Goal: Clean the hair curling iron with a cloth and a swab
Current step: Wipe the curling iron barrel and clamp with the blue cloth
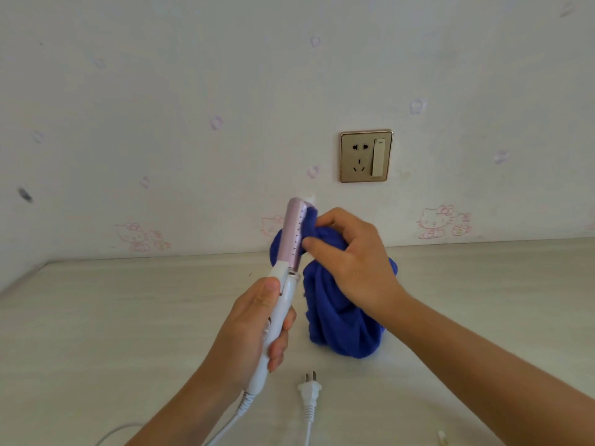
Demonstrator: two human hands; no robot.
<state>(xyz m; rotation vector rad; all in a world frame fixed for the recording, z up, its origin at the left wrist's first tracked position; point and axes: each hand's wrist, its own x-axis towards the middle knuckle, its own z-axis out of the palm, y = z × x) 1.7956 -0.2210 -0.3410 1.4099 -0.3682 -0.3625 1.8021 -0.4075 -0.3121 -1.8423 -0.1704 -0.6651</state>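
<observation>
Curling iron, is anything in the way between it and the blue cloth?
Nothing visible is. The right hand presses the blue cloth right against the curling iron, on its pink barrel. The left hand grips the white handle.

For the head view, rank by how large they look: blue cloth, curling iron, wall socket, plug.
1. blue cloth
2. curling iron
3. wall socket, though it is farther from the camera, so its real size is unsure
4. plug, clearly smallest
</observation>
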